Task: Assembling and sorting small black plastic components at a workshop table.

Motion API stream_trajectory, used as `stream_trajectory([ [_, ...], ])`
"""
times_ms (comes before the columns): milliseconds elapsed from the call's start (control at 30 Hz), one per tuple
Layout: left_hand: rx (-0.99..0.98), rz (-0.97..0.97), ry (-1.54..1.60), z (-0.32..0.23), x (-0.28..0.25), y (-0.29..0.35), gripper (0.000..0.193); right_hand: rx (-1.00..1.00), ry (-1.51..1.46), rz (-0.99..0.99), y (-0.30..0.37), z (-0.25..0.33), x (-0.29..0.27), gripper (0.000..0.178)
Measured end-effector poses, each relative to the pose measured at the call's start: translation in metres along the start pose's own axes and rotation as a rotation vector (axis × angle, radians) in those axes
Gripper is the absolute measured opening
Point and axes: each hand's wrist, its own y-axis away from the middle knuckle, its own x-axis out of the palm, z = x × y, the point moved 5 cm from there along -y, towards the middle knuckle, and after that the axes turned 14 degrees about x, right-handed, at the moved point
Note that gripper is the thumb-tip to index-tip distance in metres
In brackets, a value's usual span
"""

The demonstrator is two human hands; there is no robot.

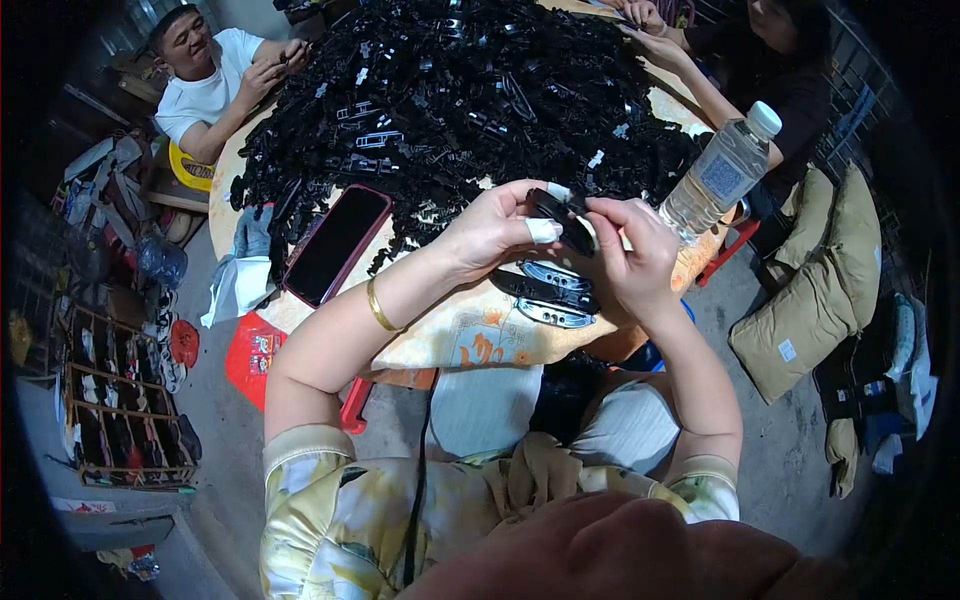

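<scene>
the left hand point(494, 233) and the right hand point(641, 250) are together pinching one black curved part point(577, 237); just below them, silver-and-black curved pieces point(556, 315) are lying.

The held piece point(565, 222) looks like black plastic, smooth and fairly glossy. The silver-and-black parts point(556, 292) on the table are bright and shiny, like polished metal or chromed plastic; which of the two cannot be told. The heap point(470, 110) seems mostly dark plastic, matt in places, with glints of silver. The phone screen point(345, 240) is smooth, glossy glass. The bottle point(712, 182) is clear, shiny plastic with a paler, smooth cap point(764, 118). The bangle point(377, 305) is gleaming gold-coloured metal. The tape point(543, 230) is matt white. The shirt point(320, 510) is soft printed cloth. The sacks point(800, 325) are dull, creased fabric. The floor point(770, 460) looks like matt concrete.
</scene>
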Motion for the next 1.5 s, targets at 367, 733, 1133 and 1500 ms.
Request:
stream_trajectory([
  [367,0.041,-0.089,-0.053,-0.003,0.007,0.005,0.037,-0.294,0.173,-0.011,0.008,0.017,0.002,0.023],
  [733,0.114,-0.1,-0.002,-0.005,0.005,0.001,0.027,-0.064,0.06,-0.047,0.003,0.01,-0.004,0.015],
  [1133,-0.126,0.075,-0.137,0.002,-0.005,0.005,0.022,-0.441,0.187,0.127,0.012,0.025,0.007,0.028],
  [1500,0.121,0.224,-0.505,-0.02,0.006,0.011,0.034,-0.213,0.152,0.091,0.007,0.022,0.006,0.029],
])
